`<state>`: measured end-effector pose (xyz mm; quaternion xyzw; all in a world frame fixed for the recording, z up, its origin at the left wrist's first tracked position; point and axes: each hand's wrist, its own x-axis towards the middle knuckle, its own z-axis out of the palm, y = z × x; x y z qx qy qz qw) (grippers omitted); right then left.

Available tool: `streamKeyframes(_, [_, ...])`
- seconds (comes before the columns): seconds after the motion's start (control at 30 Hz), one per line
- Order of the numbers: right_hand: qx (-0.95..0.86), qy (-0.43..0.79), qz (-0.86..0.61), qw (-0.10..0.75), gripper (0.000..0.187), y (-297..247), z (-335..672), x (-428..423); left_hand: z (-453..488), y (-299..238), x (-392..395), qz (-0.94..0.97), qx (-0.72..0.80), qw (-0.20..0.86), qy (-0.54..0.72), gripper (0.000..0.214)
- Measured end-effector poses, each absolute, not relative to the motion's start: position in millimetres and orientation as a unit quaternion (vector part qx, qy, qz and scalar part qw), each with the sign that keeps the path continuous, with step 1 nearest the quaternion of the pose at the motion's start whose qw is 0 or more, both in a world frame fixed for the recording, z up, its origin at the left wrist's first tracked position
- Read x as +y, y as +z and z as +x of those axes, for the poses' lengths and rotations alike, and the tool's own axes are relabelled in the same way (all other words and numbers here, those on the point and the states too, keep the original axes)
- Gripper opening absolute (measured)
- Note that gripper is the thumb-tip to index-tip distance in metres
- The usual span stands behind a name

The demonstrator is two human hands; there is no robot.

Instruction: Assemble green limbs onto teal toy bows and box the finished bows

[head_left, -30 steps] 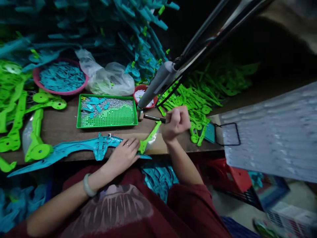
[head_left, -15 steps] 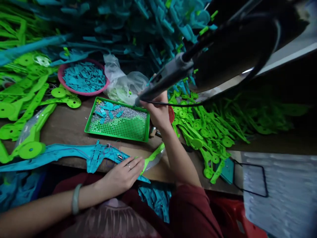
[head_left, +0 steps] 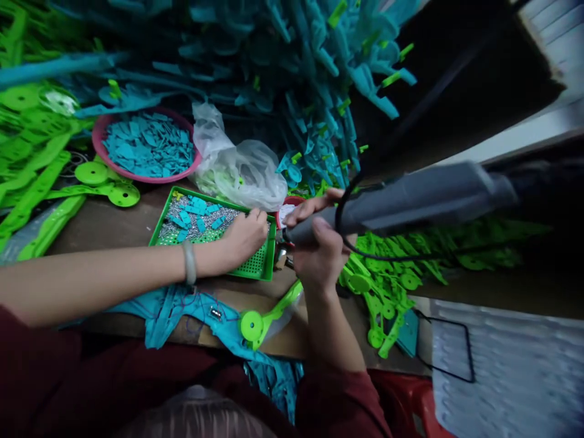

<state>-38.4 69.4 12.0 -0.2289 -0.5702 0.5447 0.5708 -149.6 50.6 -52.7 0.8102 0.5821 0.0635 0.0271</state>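
Observation:
My right hand (head_left: 322, 243) is wrapped round a grey corded electric screwdriver (head_left: 392, 204), held tilted with its tip pointing left. Close to that tip, my left hand (head_left: 246, 237) hovers over the right part of a green perforated tray (head_left: 272, 255), fingers pinched together. What they hold, if anything, is too small to make out. Small metal screws (head_left: 228, 219) and several blue plastic pieces lie in the tray. Below it, along the bench edge, rests a long blue toy-bow-like part (head_left: 205, 313) with thin wires, and a lime-green arm with a round disc (head_left: 250, 326) lies across its right end.
A pink basin (head_left: 98, 143) of blue pieces stands behind the tray, beside a clear plastic bag (head_left: 246, 173). Lime-green parts pile up left and right (head_left: 365, 283); blue parts heap at the back. A red bowl (head_left: 296, 201) sits near the screwdriver tip.
My left hand has left the blue part and moved up over the tray. My right hand has brought the screwdriver lower and to the right, tilting it flatter.

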Motion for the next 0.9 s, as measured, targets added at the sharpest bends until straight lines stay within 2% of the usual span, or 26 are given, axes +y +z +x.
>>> streamKeyframes(0.1, [-0.584,0.53,-0.239,0.566,0.012,9.9,-17.7,54.8,-136.2,-62.4,45.6,0.803,0.592,0.015,0.069,0.026])
streamKeyframes(0.27, [-0.579,0.519,-0.255,0.575,0.034,10.2,3.1,46.7,-150.1,-71.0,39.1,0.841,0.534,0.026,0.082,0.018])
streamKeyframes(0.4, [-0.575,0.502,-0.26,0.591,0.031,9.2,4.0,46.6,-165.9,-77.7,46.2,0.848,0.52,0.009,0.104,0.034])
streamKeyframes(0.5, [-0.573,0.514,-0.259,0.583,0.033,7.9,3.5,44.3,-167.1,-81.9,56.0,0.851,0.505,0.058,0.135,0.041])
streamKeyframes(0.73, [-0.568,0.539,-0.246,0.571,0.036,7.7,-0.6,34.3,-165.6,-83.5,59.5,0.889,0.422,0.112,0.139,0.02])
streamKeyframes(0.9, [-0.576,0.519,-0.262,0.574,0.031,5.7,3.4,35.1,-198.6,-68.7,31.5,0.932,0.336,0.114,0.079,0.021])
